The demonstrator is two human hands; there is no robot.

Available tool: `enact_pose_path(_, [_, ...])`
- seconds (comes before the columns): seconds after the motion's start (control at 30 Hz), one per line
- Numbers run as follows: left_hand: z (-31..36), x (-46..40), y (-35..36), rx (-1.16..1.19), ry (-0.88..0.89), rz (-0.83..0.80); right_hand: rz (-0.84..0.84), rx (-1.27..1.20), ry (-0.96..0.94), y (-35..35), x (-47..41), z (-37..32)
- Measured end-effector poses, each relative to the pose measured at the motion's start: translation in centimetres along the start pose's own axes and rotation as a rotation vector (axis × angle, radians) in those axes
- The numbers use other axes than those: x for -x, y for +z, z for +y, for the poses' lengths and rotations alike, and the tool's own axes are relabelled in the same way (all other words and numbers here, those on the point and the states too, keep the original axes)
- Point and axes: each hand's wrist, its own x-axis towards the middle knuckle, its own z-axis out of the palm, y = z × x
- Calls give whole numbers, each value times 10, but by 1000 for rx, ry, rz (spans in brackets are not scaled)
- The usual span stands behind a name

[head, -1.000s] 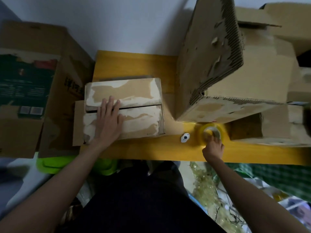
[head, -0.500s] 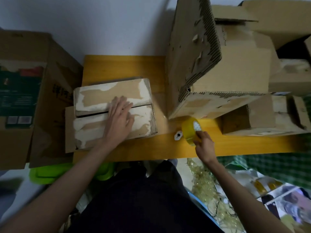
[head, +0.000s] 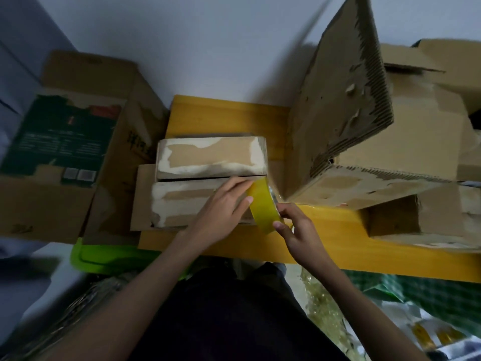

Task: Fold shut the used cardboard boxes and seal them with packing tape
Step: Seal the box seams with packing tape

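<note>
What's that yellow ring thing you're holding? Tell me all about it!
It is a yellow roll of packing tape, shiny and see-through yellowish, wound in a wide band. It stands on edge, tilted, at the right end of the small closed cardboard box over the yellow wooden table. The right hand grips its lower part and the left hand touches its side with thumb and fingers.
</note>
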Motion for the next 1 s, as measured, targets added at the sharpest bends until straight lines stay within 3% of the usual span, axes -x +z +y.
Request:
enact_pose_path(0.23, [-10, 29, -24, -59, 4, 212, -73, -7, -39, 23, -17, -27])
enact_pose_path(0.7, [4, 47, -31, -149, 23, 393, -65, -39, -44, 35, -35, -54])
enact_pose_path(1.0, [7, 39, -38, 35, -80, 455, -127, -36, -73, 30, -36, -63])
